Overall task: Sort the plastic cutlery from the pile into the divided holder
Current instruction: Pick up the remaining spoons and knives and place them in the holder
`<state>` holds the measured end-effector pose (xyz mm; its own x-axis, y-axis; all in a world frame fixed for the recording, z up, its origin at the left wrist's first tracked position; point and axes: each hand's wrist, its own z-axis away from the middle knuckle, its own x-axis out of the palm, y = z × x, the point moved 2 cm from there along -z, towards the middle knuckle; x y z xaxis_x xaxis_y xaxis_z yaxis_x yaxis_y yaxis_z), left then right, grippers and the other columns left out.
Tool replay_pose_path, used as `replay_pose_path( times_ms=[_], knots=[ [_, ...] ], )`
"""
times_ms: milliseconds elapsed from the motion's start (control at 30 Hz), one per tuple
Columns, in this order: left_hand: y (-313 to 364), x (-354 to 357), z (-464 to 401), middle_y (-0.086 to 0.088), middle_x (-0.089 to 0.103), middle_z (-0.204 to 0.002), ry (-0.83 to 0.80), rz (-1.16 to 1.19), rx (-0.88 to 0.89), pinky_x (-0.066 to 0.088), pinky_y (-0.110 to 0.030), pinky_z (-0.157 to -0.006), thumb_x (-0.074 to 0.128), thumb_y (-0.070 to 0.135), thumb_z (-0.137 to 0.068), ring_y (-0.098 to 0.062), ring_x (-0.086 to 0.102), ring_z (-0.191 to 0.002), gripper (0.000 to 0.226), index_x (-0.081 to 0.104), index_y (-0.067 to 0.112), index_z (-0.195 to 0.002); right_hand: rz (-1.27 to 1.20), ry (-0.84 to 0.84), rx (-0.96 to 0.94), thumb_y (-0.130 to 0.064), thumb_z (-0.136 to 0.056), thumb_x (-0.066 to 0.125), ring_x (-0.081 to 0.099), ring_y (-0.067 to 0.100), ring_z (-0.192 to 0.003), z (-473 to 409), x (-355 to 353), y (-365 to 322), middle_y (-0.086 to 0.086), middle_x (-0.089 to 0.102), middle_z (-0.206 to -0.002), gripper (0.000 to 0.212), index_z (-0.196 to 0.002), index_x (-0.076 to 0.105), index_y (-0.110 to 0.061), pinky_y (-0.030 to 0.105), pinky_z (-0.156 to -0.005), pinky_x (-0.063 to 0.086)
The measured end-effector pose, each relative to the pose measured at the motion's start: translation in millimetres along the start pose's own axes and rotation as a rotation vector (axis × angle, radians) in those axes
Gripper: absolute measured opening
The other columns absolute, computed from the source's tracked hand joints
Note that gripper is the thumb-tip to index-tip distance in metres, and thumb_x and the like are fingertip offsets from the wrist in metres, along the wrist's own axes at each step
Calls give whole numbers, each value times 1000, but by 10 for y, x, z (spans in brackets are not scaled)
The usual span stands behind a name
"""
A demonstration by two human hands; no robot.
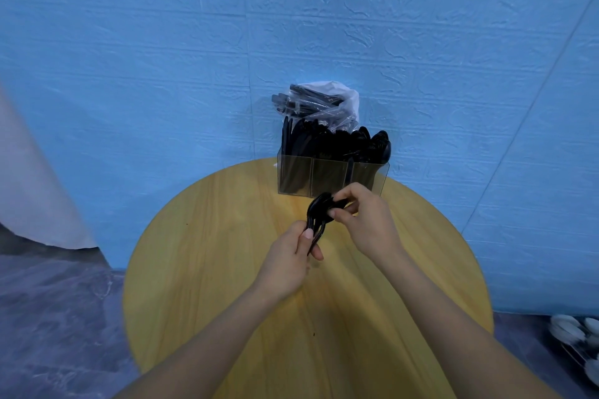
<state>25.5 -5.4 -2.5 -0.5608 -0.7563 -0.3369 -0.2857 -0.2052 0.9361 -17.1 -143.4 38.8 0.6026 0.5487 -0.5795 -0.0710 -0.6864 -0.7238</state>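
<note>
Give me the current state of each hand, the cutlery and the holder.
Left hand: grips the handle ends of a bunch of black spoons.
Right hand: pinches the bowl ends of the same bunch.
Divided holder: upright at the table's far edge, all three compartments packed with black cutlery.
Plastic bag: behind the holder, holding more black cutlery.
</note>
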Motion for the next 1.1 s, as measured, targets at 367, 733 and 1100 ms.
replay_pose_path(
  times_ms=[367,733,1100],
  knots=[
    [116,31,3,9,44,-57,-202,228,-52,30,-21,-50,30,21,-103,-7,35,-51,30,59,18,-109,-157,31,34,-8,-81,71,56,4,-60,45,-102,87,-1,56,-91,25,-99,59,-20,27,-65,54],
    [294,132,-238,6,37,-61,-449,208,-13,25,-16,-44,30,29,-103,-5,29,-49,37,55,7,-118,-362,-180,12,-15,-94,56,48,-1,-52,13,-377,176,-10,55,-69,13,-104,61,-10,13,-52,39],
    [502,281,-899,14,57,-74,-260,-138,298,42,-18,-68,52,21,-95,2,55,-69,18,59,18,-111,-313,193,34,-12,-90,61,45,2,-42,-450,-583,392,-9,59,-66,22,-74,59,-27,15,-50,40]
  ],
)
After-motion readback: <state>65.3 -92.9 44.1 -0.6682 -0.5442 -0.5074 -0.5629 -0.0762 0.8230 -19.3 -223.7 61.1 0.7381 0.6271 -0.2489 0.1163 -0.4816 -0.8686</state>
